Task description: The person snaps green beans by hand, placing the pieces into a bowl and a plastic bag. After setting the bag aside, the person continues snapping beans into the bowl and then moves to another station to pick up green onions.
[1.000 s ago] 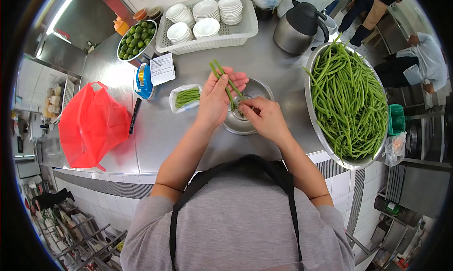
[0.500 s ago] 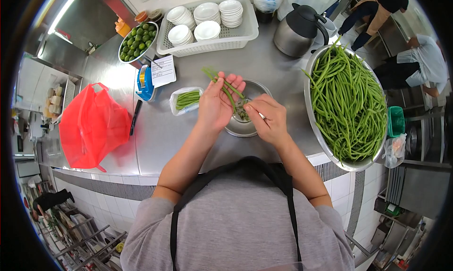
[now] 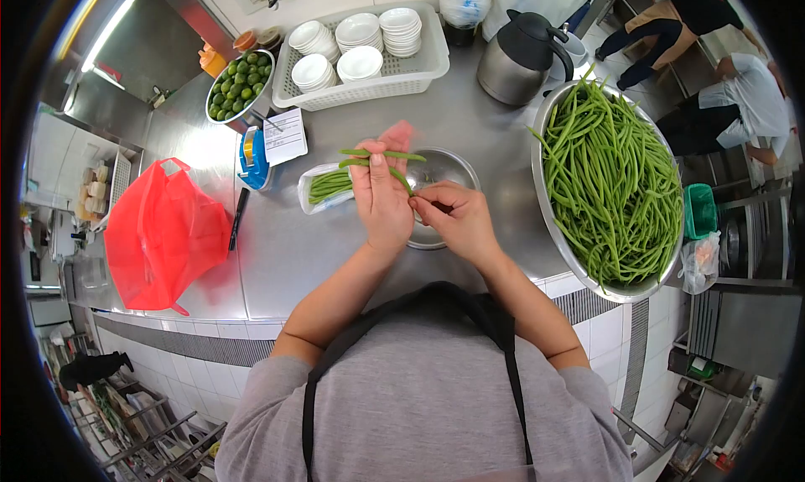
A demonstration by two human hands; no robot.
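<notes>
The few green beans (image 3: pixel 381 155) lie across your left hand (image 3: pixel 379 198). Their long axis runs side to side, with the tips poking out past your fingers on both sides. Your left fingers are curled round them. Your right hand (image 3: pixel 457 222) sits just beside, thumb and forefinger pinched tight on the end of one bean. Both hands hover over a small steel bowl (image 3: pixel 453 165). A plastic tray (image 3: pixel 323 184) of beans lies on the table (image 3: pixel 285 239) just left of your left fingers. The big steel basin (image 3: pixel 625 293) of beans stands well right of your right fingers.
</notes>
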